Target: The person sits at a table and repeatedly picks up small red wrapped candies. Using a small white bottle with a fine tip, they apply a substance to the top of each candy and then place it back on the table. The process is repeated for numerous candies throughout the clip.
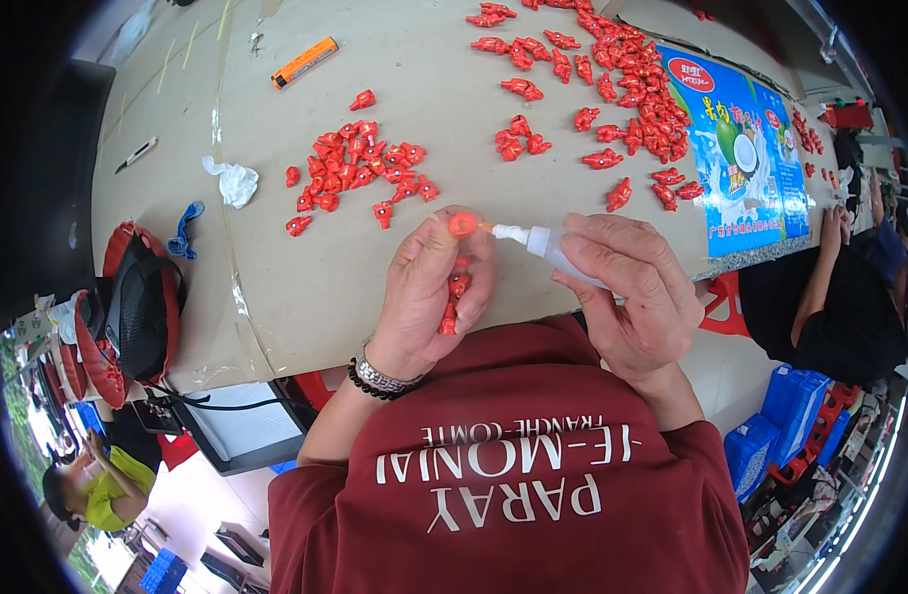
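while l hand (426,287) grips red part (463,225) | r hand (634,292) clamps glue bottle (539,241), tip touching

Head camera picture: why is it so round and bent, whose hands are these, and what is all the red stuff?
A wide fisheye camera on the person's head looks down, so straight edges curve. No machine here: both hands are the wearer's own. The left hand holds a small red piece at its fingertips, with more red pieces in its grip. The right hand holds a small white squeeze bottle, nozzle touching that piece. On the brown table lie heaps of red pieces, an orange lighter and a blue printed sheet.
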Demonstrator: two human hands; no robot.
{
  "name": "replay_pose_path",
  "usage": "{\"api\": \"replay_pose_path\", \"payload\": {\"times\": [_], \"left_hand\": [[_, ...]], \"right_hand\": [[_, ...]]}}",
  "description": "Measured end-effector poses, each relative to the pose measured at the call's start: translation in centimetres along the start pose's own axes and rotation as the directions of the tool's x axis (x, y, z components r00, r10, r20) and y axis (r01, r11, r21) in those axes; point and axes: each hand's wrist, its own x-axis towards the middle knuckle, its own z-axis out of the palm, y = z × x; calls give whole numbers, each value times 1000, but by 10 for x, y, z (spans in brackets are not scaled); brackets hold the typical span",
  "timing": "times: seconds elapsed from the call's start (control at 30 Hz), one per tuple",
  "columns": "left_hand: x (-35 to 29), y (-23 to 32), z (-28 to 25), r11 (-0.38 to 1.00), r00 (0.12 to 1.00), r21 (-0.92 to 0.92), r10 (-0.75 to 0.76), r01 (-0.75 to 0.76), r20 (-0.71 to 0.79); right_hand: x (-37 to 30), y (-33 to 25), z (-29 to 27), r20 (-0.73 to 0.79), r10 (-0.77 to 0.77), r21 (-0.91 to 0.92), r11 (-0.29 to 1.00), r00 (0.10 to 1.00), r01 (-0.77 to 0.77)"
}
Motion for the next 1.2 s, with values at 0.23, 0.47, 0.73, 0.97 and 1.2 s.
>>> {"api": "replay_pose_path", "payload": {"times": [0.23, 0.47, 0.73, 0.97, 1.2], "left_hand": [[0, -4, -9, 999, 996, -42, -14, 18, 85], [0, -3, -6, 998, 997, -59, -21, 25, 68], [-1, -4, -1, 998, 1000, -64, -16, 15, -22], [-1, -5, -8, 995, 998, -94, -33, 38, 51], [-1, -5, -8, 993, 998, -113, -34, 40, 55]], "right_hand": [[-1, 0, 3, -21, -8, 6, 1000, 1000, 8], [-2, -1, 1, 31, 3, -3, 1000, 1000, -3], [-1, 1, 4, -13, -21, -22, 1000, 1000, 20], [-1, 1, 3, -7, -25, -26, 999, 1000, 25], [-1, 1, 2, 1, -32, -43, 999, 999, 32]]}}
